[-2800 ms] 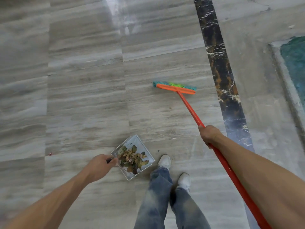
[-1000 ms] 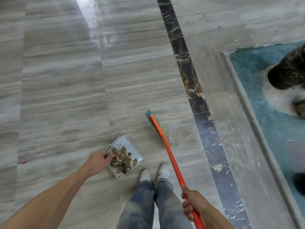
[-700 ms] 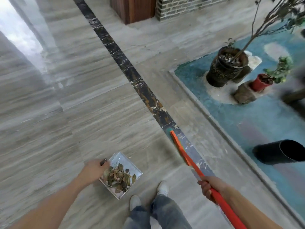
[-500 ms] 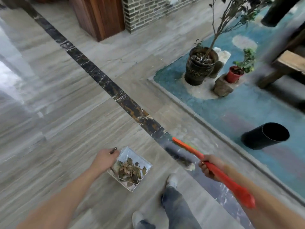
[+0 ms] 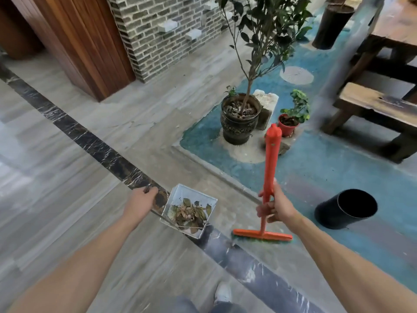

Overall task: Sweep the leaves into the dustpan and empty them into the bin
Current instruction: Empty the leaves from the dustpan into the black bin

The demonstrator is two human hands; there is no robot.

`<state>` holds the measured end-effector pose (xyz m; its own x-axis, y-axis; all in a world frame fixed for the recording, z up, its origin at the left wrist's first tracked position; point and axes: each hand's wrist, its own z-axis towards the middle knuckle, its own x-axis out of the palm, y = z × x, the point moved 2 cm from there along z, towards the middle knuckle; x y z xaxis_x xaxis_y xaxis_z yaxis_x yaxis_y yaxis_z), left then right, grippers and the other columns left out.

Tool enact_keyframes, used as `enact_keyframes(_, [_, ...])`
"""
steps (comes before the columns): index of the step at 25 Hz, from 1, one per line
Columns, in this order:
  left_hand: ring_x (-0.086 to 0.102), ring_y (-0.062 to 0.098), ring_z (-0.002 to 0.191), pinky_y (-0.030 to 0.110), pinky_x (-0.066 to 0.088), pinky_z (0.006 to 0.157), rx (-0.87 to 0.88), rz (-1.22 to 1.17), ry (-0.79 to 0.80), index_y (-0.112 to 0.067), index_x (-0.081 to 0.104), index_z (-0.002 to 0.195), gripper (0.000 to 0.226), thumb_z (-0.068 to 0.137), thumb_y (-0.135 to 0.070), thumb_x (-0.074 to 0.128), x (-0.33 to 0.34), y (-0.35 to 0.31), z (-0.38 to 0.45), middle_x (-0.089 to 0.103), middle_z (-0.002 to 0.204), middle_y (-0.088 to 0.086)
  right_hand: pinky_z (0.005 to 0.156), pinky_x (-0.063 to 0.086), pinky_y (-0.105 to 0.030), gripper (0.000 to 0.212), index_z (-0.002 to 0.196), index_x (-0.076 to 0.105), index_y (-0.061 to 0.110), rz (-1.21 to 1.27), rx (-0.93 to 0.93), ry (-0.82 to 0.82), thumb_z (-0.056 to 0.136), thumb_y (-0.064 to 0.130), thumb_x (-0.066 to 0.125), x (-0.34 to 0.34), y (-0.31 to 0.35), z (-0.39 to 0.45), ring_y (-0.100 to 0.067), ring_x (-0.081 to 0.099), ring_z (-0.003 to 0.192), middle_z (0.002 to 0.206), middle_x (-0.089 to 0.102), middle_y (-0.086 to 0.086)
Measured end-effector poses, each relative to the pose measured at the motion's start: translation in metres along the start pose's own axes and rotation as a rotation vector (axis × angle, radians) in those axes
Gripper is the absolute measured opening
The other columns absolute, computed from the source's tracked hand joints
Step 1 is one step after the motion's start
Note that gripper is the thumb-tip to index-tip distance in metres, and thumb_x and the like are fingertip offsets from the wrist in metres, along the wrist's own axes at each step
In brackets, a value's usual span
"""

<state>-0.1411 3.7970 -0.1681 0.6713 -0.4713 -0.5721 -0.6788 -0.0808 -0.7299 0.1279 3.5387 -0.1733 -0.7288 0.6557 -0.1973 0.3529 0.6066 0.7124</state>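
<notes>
Shoe [image 5: 223,293]: one white toe at the bottom edge, on the grey tiled floor [image 5: 56,199].
Left hand [image 5: 140,205]: closed round the thin dark handle of the dustpan, carrying it clear of the floor.
Dustpan [image 5: 180,195]: clear, box-like, roughly level, its shadow falling on the dark marble strip [image 5: 94,145].
Leaves [image 5: 189,213]: a loose dry pile low in the pan. Judged very light and crumbly; a jolt or draught could scatter them.
Handling: pan looks light and stiff but brittle. Best kept level by its handle, then tipped slowly with its open edge over the bin mouth.
Right hand [image 5: 274,206]: fingers wrapped round the lower broom shaft, just above the head.
Broom [image 5: 269,168]: orange, upright, head down with green bristles; the head hangs near the floor, contact cannot be told. It plays no part in emptying and could be stood aside.
Bin [image 5: 345,208]: black, round, open, leaning toward the viewer, on the blue floor well to the right of the pan.
In the way: a low kerb [image 5: 203,163] edging the blue area lies between pan and bin; the broom hangs between them too.
Large pot [image 5: 240,119]: dark, holding a small tree, beyond the kerb.
Small pot [image 5: 287,126]: red, just beside it, partly behind the broom handle.
Bench [image 5: 372,107]: wooden, far right.
Wall [image 5: 158,35]: grey brick, wood panelling to its left.
</notes>
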Motion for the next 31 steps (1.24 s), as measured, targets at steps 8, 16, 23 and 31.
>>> enact_keyframes(8, [0.066,0.037,0.068,0.035,0.039,0.060,-0.065,-0.035,-0.087,-0.007,0.050,0.055,0.037,0.087,-0.026,0.055,0.042,-0.076,0.142,0.062,0.061,0.020,0.052,0.043,-0.024,0.006,0.093,0.048,0.021,-0.069,-0.297,-0.062,0.095,0.017,0.044,-0.013,0.169,0.128,-0.019,0.073,0.071,0.089,0.072,-0.017])
enact_keyframes(16, [0.055,0.028,0.062,0.035,0.036,0.059,-0.294,-0.221,-0.133,-0.006,0.055,0.063,0.030,0.087,-0.023,0.056,0.040,-0.124,0.299,0.051,0.059,0.011,0.065,0.046,-0.028,0.038,0.094,0.058,0.019,-0.529,-0.232,-0.207,0.093,0.054,0.043,0.026,0.294,0.307,-0.021,0.067,0.075,0.082,0.070,-0.004])
enact_keyframes(23, [0.064,0.032,0.072,0.038,0.049,0.072,-0.397,-0.205,-0.139,-0.012,0.065,0.081,0.026,0.088,-0.035,0.054,0.039,-0.135,0.376,0.068,0.076,0.014,0.077,0.057,-0.036,0.036,0.107,0.066,0.011,-0.658,-0.097,-0.194,0.089,0.040,0.056,0.022,0.377,0.473,-0.028,0.067,0.079,0.085,0.067,-0.007])
enact_keyframes(31, [0.061,0.035,0.072,0.045,0.047,0.076,-0.479,-0.230,-0.277,-0.006,0.062,0.075,0.030,0.094,-0.027,0.055,0.059,-0.175,0.460,0.063,0.067,0.015,0.055,0.053,-0.030,0.028,0.092,0.060,0.012,-0.261,0.028,-0.207,0.089,0.039,0.064,-0.009,0.470,0.638,-0.021,0.057,0.058,0.071,0.060,-0.006])
